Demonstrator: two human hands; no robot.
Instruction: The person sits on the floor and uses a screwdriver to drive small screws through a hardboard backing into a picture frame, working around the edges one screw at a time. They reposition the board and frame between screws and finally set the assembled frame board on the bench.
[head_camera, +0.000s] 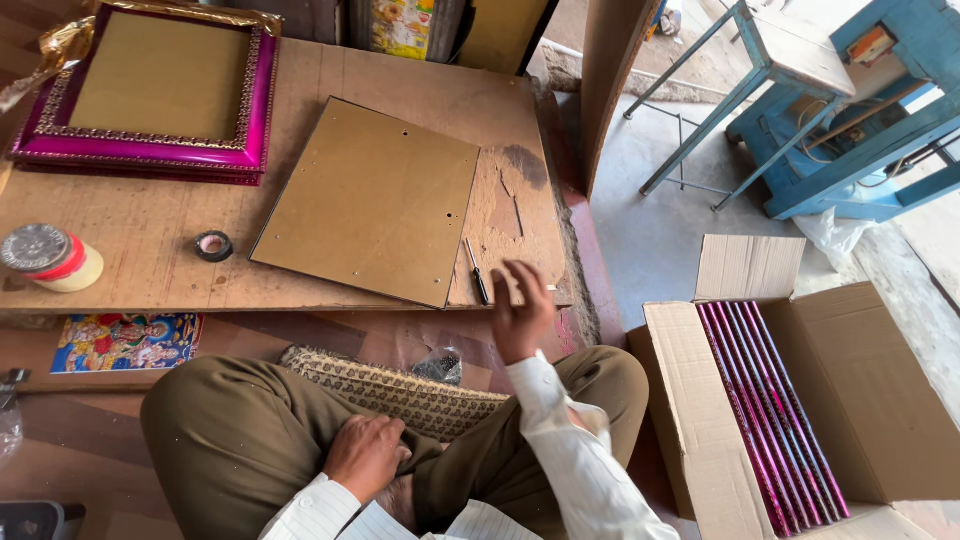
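I sit cross-legged in front of a low wooden board (150, 230). My right hand (520, 310) hovers over the board's near right edge with fingers spread, holding nothing, just right of a small screwdriver (477, 272). A brown backing board (370, 200) with small holes lies flat to the left of the screwdriver. My left hand (365, 455) rests on my leg, fingers loosely curled, holding nothing. A magenta and gold picture frame (150, 90) lies face down at the far left.
A roll of black tape (213, 245) and a lidded jar (48, 258) sit at the board's left. An open cardboard box (880, 390) of magenta frames (770, 410) stands at my right. A colourful print (125, 342) lies below the board. A blue wooden stand (850, 110) is beyond.
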